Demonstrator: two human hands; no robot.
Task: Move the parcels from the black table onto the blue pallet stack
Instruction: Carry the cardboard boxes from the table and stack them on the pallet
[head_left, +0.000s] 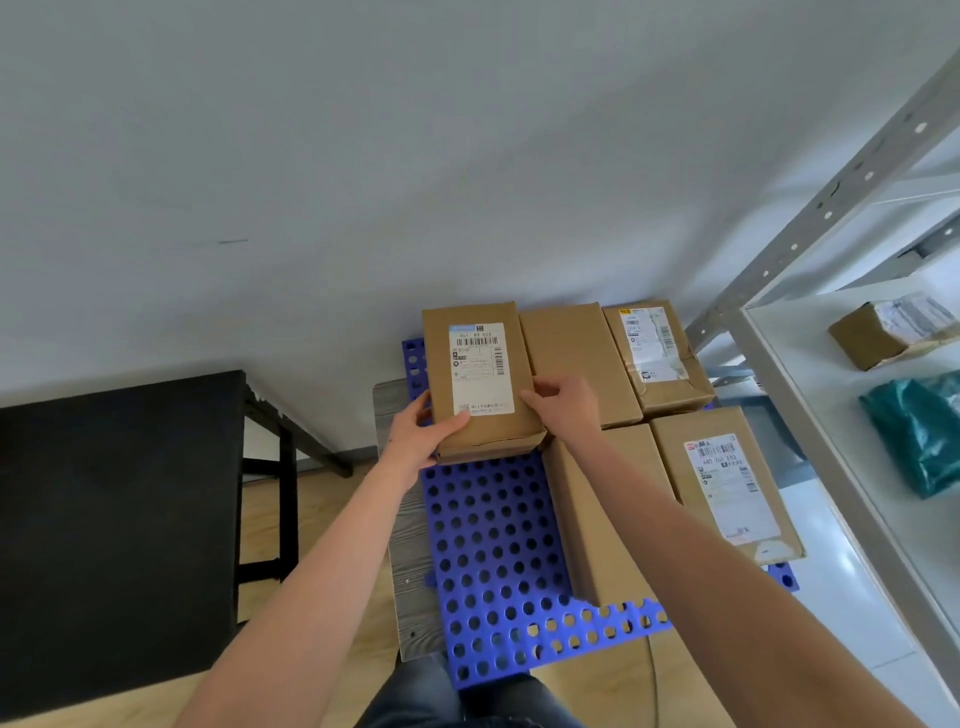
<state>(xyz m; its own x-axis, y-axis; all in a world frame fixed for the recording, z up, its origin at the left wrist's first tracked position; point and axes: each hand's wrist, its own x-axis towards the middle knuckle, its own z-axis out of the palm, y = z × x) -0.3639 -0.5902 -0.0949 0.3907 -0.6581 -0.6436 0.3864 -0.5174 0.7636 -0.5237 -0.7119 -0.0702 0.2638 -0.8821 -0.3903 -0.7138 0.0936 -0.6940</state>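
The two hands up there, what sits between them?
In the head view, a labelled cardboard parcel, held by the left hand and the right hand over the blue pallet.

- White shipping label on far-left brown cardboard parcel: barcodes, code approximately "451 R4 058"; fine print illegible.
- White label on near-right brown cardboard parcel: "680 201 203", blurred.

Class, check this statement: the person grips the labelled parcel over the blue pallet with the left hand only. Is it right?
Not quite. The head view shows both hands on the labelled parcel: the left hand grips its near left corner and the right hand holds its right edge. The rest stands: the parcel is over the blue pallet.
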